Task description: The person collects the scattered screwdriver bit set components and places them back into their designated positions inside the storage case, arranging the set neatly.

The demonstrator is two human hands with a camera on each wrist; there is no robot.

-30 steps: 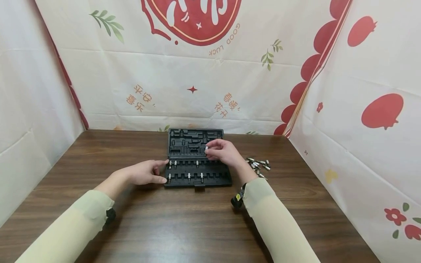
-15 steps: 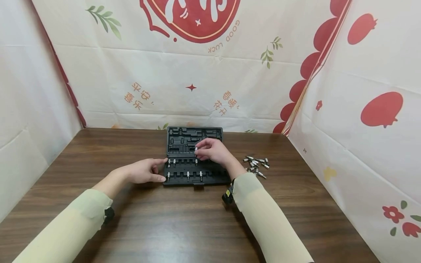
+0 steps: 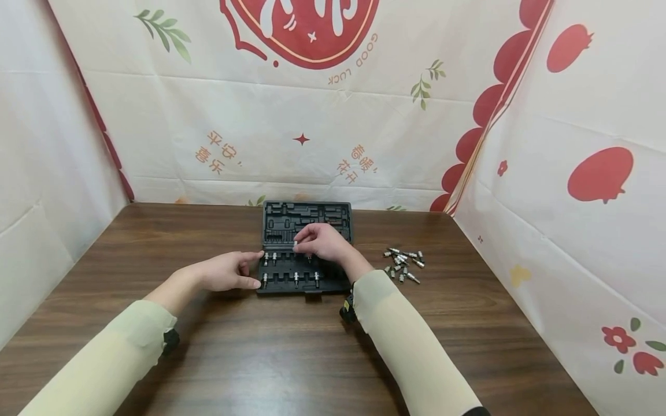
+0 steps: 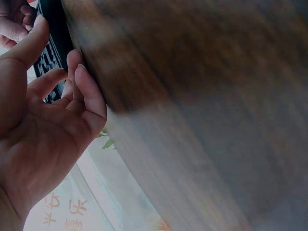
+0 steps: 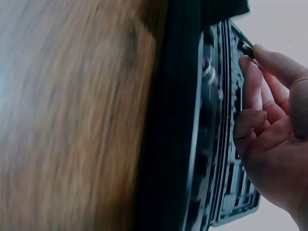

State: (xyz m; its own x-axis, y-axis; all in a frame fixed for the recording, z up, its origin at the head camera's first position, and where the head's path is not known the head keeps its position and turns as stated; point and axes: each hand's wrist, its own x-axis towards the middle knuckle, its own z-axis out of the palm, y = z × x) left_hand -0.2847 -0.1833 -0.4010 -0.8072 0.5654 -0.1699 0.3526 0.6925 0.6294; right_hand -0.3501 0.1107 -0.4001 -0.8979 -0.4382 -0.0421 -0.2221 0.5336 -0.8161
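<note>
A black plastic tool case [image 3: 338,285] lies unfolded on the table, its moulded lid leaning back behind the slotted tray. My right hand [image 3: 326,244] is over the tray's back row, pinching a small silver bit socket [image 3: 295,245] between thumb and fingertips. In the right wrist view, the bit socket [image 5: 247,49] shows at the fingertips. At the case's left edge, my left hand [image 3: 226,273] touches with extended forefinger and thumb. Several bit sockets [image 3: 296,279] stand in the front row's slots; others [image 3: 274,258] sit at the back row's left, and one is partly hidden by my right hand.
To the right of the case, several loose bit sockets [image 3: 400,260] lie in a pile on the wooden table [image 3: 291,358]. A printed cloth [image 3: 260,115] hangs behind the table and along both sides.
My right hand has moved left across the case, carrying the bit socket from the tray's right half toward its left. The left hand stays at the case edge.
</note>
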